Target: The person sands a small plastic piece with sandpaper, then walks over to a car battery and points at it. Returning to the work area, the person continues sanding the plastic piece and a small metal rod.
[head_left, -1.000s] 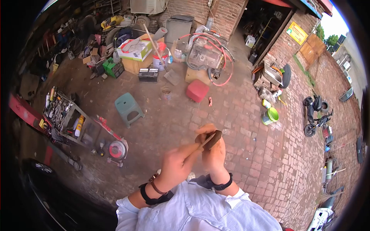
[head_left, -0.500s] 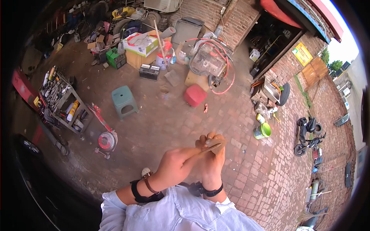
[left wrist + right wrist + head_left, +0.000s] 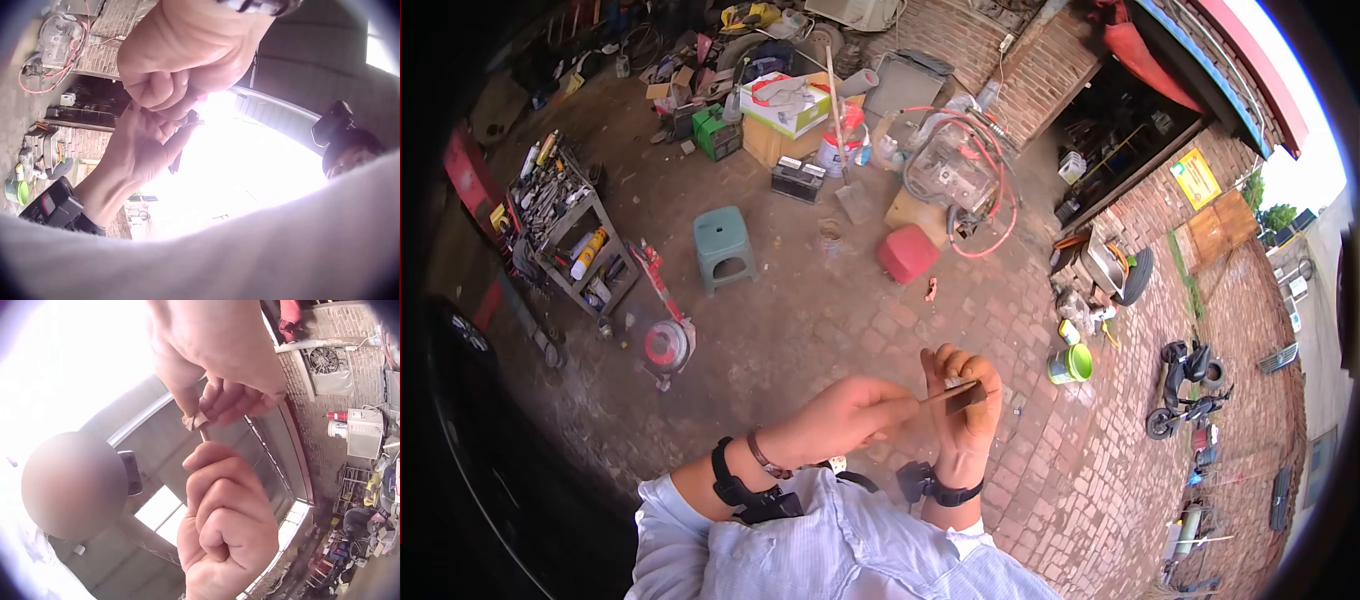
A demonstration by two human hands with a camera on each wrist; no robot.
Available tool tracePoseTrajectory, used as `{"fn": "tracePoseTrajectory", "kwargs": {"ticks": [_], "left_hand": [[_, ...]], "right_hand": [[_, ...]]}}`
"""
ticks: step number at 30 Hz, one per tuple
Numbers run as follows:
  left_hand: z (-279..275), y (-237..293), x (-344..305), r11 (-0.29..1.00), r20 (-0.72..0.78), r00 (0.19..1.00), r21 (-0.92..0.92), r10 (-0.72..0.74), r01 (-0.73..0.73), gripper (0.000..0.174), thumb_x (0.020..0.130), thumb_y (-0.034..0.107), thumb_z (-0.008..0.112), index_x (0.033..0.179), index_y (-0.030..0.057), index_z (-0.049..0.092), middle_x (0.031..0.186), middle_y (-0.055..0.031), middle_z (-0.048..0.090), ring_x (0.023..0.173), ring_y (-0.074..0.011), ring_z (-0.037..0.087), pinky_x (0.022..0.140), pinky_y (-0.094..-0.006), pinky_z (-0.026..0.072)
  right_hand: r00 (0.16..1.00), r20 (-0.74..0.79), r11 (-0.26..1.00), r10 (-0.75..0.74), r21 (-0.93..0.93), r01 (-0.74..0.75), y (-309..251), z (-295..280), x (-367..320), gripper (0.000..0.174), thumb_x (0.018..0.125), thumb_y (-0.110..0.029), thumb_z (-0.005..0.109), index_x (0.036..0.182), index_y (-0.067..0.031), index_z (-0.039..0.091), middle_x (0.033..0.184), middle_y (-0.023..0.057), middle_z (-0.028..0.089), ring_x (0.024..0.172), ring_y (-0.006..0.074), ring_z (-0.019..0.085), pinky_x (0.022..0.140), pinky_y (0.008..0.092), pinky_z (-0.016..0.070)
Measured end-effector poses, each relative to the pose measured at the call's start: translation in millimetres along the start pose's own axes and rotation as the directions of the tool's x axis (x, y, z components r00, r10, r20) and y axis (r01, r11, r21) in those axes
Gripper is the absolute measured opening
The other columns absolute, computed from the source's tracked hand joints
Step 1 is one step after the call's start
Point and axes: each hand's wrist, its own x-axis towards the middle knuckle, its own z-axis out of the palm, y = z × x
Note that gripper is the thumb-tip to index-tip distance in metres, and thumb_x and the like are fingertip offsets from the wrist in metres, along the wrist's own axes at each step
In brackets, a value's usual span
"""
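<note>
My left hand pinches a thin brown stick that runs across to my right hand. Between thumb and fingers, the right hand holds a small dark brown folded sheet at the stick's far end. In the right wrist view, a short length of stick rises from the left hand, whose other fingers are curled in, and meets the lighter-looking folded sheet under the right thumb. The left wrist view has the left hand covering most of the stick.
Ahead on the paved floor stand a green stool and a red stool. A tool cart and a red floor jack are at the left, near a black car. A green bucket stands to the right.
The left hand has drawn back leftward from the right hand, so more of the stick shows between them. The right hand's fingers have spread upward. The head view has shifted slightly.
</note>
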Motion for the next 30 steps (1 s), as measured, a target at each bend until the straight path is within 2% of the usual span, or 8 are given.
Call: {"fn": "tracePoseTrajectory", "kwargs": {"ticks": [6,11,15,17,21,24,26,30], "left_hand": [[0,-14,9,0.967,-0.040,0.977,0.162,0.207,-0.198,0.018,0.095,0.015,0.056,0.094,-0.0005,0.064,0.064,0.0008,0.055,0.054,-0.0090,0.050,0.050,-0.0236,0.0385],[1,-12,17,-0.013,0.119,0.570,0.982,0.813,-0.186,0.016,0.085,0.010,0.061,0.098,0.0007,0.065,0.077,-0.0137,0.065,0.063,-0.0241,0.063,0.054,-0.0296,0.0466],[6,-5,25,0.227,0.028,0.661,0.928,0.750,-0.297,0.017,0.089,0.011,0.059,0.101,0.0004,0.066,0.079,-0.0085,0.068,0.056,-0.0147,0.059,0.051,-0.0260,0.0432],[-3,-5,23,0.927,-0.026,0.968,0.294,0.250,-0.232,0.019,0.091,0.013,0.058,0.104,0.0014,0.066,0.079,-0.0027,0.069,0.055,-0.0060,0.051,0.049,-0.0229,0.0387],[-13,-4,24,0.980,0.018,1.000,0.199,-0.017,0.013,0.019,0.093,0.015,0.058,0.103,0.0028,0.067,0.079,0.0008,0.068,0.057,-0.0022,0.045,0.049,-0.0207,0.0353],[-14,-19,33,0.796,-0.065,0.952,0.567,0.299,-0.211,0.018,0.092,0.016,0.058,0.100,0.0030,0.068,0.077,-0.0015,0.068,0.058,-0.0058,0.049,0.051,-0.0239,0.0396],[-11,-22,39,0.186,-0.073,0.707,0.979,0.704,-0.084,0.017,0.092,0.014,0.058,0.097,0.0009,0.068,0.077,-0.0026,0.069,0.062,-0.0075,0.054,0.055,-0.0269,0.0446],[-10,-12,43,0.332,-0.109,0.752,0.931,0.651,-0.153,0.015,0.088,0.012,0.062,0.096,0.0009,0.068,0.077,-0.0077,0.069,0.065,-0.0160,0.063,0.060,-0.0319,0.0493]], "right_hand": [[0.989,0.050,0.949,-0.137,-0.279,0.145,-5,4,3,0.008,0.089,-0.011,0.063,0.087,-0.0054,0.058,0.090,0.0100,0.062,0.093,0.0233,0.053,0.101,0.0447,0.0319],[0.928,-0.350,0.945,-0.130,-0.328,0.009,0,20,0,0.016,0.093,-0.019,0.062,0.088,-0.0059,0.055,0.090,0.0074,0.063,0.093,0.0190,0.054,0.104,0.0375,0.0328],[0.956,-0.265,0.974,-0.128,-0.213,0.071,-2,-2,9,0.015,0.093,-0.018,0.061,0.089,-0.0052,0.055,0.090,0.0074,0.062,0.096,0.0179,0.055,0.106,0.0365,0.0325],[0.989,-0.140,0.998,-0.043,-0.046,0.037,-4,-10,11,0.011,0.091,-0.015,0.064,0.090,-0.0059,0.057,0.091,0.0060,0.063,0.094,0.0158,0.055,0.108,0.0424,0.0259],[0.999,-0.020,1.000,-0.027,0.004,0.027,-3,-8,9,0.011,0.091,-0.015,0.064,0.090,-0.0057,0.058,0.091,0.0052,0.064,0.093,0.0157,0.055,0.109,0.0433,0.0242],[0.986,-0.125,0.969,-0.106,-0.234,0.074,6,-13,7,0.008,0.092,-0.012,0.062,0.091,-0.0049,0.058,0.091,0.0050,0.063,0.091,0.0131,0.055,0.104,0.0369,0.0318],[0.904,-0.420,0.971,-0.078,-0.239,-0.028,15,-15,5,0.005,0.093,-0.009,0.059,0.093,-0.0039,0.059,0.091,0.0041,0.063,0.090,0.0095,0.055,0.093,0.0283,0.0385],[0.929,-0.367,0.989,-0.034,-0.145,-0.021,13,-24,5,0.005,0.094,-0.008,0.058,0.093,-0.0035,0.059,0.092,0.0031,0.064,0.087,0.0082,0.055,0.088,0.0242,0.0401]]}}
